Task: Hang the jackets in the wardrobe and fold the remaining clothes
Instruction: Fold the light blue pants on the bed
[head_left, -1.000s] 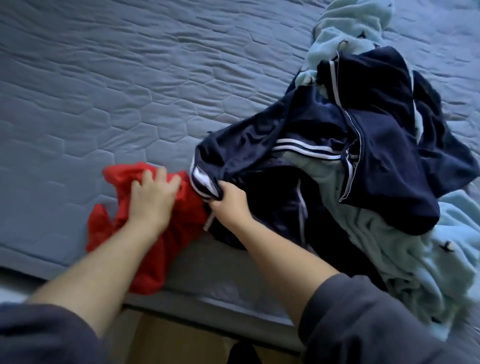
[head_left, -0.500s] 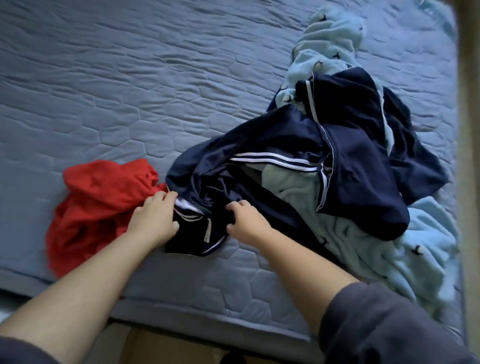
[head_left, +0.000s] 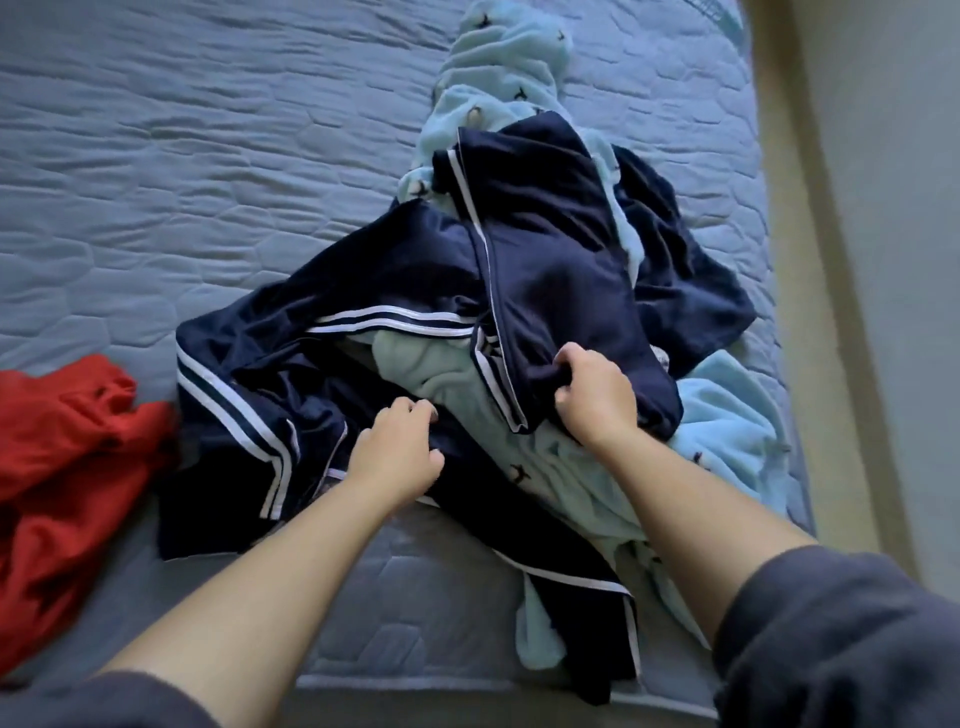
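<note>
A navy jacket (head_left: 550, 270) with white piping and paired white stripes lies crumpled in a heap on the quilted blue-grey mattress (head_left: 208, 156), which carries all the clothes in view; no box, basket or wardrobe shows. The jacket's shiny dark fabric is spread in several folds: one striped panel runs down its lower left part, a double white stripe crosses its middle, and a piped flap drapes over its right half. The right hand (head_left: 592, 400) is closed in a fist on the lower edge of that flap, pinching a bunch of the navy cloth between curled fingers and thumb. The left hand (head_left: 400, 452) sits just left of the right hand, on the jacket's dark lower folds, its fingers loosely curled and slightly apart; whether it actually grips any cloth I cannot tell. Tangled under and through the jacket is a pale blue fleece garment (head_left: 722, 431) printed with small dark figures: it shows in the opening at the jacket's centre, spills out to the jacket's right and lower right, and stretches away above the jacket toward the far side of the mattress. To the left of the jacket, touching its striped edge, lies a rumpled red garment (head_left: 67, 457). Both forearms are bare, with dark grey sleeves (head_left: 841, 644) pushed up near the elbows. Right of the jacket, beyond the mattress edge, runs a beige strip (head_left: 810, 260).
</note>
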